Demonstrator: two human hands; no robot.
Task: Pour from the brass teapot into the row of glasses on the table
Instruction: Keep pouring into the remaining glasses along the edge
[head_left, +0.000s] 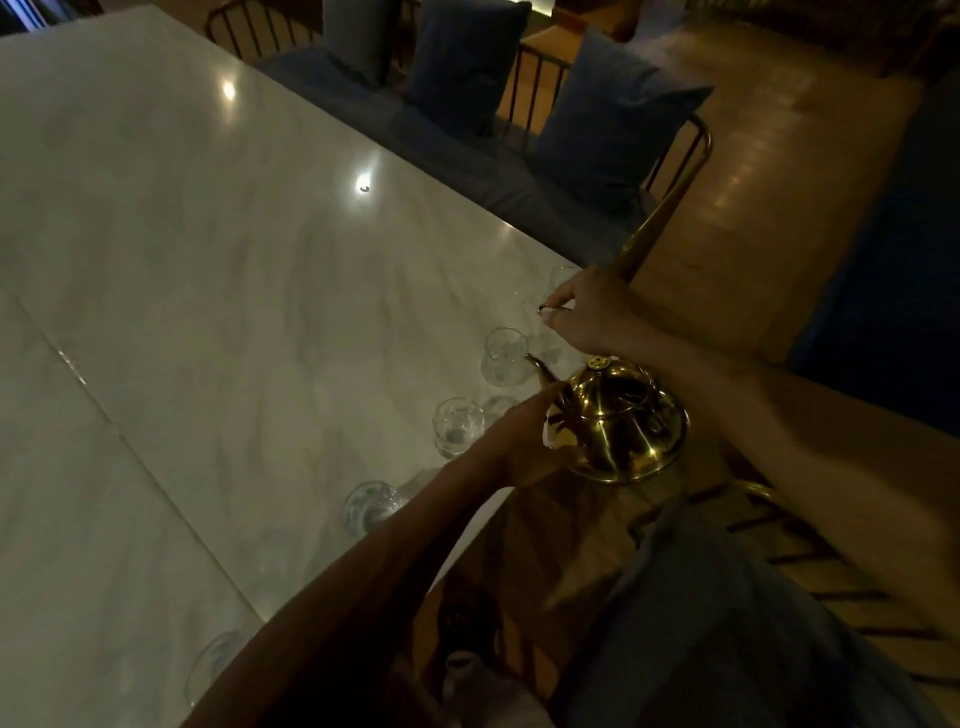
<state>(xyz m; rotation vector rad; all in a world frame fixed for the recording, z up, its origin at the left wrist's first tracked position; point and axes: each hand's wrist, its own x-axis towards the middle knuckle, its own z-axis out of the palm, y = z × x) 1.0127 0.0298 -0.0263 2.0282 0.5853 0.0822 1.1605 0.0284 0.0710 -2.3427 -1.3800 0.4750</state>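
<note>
The right hand (587, 312) pinches the rim of a glass (545, 332) with thumb and forefinger. The left hand (524, 441) presses extended fingers against the spout side of the brass teapot (618, 421); its grip cannot be determined. The teapot sits at the edge of the marble table (208, 260), spout toward a second glass (504, 356). Further glasses (458, 426) line the edge.

Blue pillows (613, 119) sit on a long seat (467, 171) at the far side. A wood floor (779, 171) shines on the right.
</note>
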